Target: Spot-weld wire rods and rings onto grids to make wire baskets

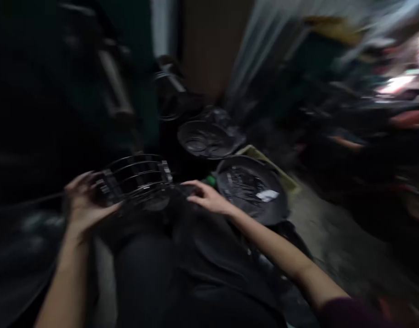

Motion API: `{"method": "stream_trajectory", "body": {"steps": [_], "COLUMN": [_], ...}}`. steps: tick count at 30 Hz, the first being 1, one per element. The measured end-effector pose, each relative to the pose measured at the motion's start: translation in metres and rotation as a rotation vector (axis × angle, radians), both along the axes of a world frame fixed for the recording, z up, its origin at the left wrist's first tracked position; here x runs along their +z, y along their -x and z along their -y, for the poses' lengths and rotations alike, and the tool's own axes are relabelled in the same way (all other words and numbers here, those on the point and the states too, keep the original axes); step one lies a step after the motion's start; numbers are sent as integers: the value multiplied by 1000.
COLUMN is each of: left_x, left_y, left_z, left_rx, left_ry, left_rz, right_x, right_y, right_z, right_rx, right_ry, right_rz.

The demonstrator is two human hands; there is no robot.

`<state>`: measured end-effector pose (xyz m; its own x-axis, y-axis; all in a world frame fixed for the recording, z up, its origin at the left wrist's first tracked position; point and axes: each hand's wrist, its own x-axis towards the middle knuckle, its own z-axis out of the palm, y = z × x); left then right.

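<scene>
A dark wire frame (141, 174) with curved, shiny bars and flat side strips is over my lap. My left hand (88, 198) grips its left side, thumb toward me and fingers around the outer edge. At its right edge, my right hand (209, 197) is closed, with thumb and fingertips pinching dark material that looks like part of the frame. Motion blur and dim light hide the exact contact. Just right of that hand stands a round black basin (281, 207) holding dark, glossy pieces and a white scrap (267, 196).
Behind is another round dark basin (185, 132) with shiny dark parts. A yellowish crate edge (284, 175) shows beside the nearer basin. A blurred bucket-like container (168, 98) stands farther back. Concrete floor (318, 223) lies at right, and blurred people and materials are at far right.
</scene>
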<state>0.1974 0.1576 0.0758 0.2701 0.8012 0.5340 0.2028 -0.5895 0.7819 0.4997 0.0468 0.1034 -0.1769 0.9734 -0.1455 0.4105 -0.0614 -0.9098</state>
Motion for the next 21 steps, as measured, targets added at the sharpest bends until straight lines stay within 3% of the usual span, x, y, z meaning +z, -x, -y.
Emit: {"method": "stream_trajectory", "body": {"steps": [2, 3, 5, 6, 9, 12, 15, 21], "left_x": [-4, -5, -4, -3, 5, 6, 1, 1], "left_y": [15, 17, 14, 10, 1, 0, 1, -4], "left_z": [12, 14, 11, 8, 6, 7, 3, -15], "left_rx": [90, 66, 21, 14, 6, -6, -11, 18], "left_ry": [-113, -110, -91, -87, -89, -79, -52, -8], "left_rz": [-139, -215, -365, -423, -538, -545, -488, -397], "right_x": [22, 28, 32, 31, 22, 13, 9, 11], "right_y": [18, 28, 48, 57, 77, 80, 77, 73], "right_z": [-19, -31, -55, -64, -76, -72, -70, -89], "right_rx": [55, 118, 220, 242, 235, 323, 407, 368], "right_ry": [95, 177, 274, 243, -134, -487, -636, -842], "right_rz": [-114, -139, -101, -37, 306, 699, 907, 985]}}
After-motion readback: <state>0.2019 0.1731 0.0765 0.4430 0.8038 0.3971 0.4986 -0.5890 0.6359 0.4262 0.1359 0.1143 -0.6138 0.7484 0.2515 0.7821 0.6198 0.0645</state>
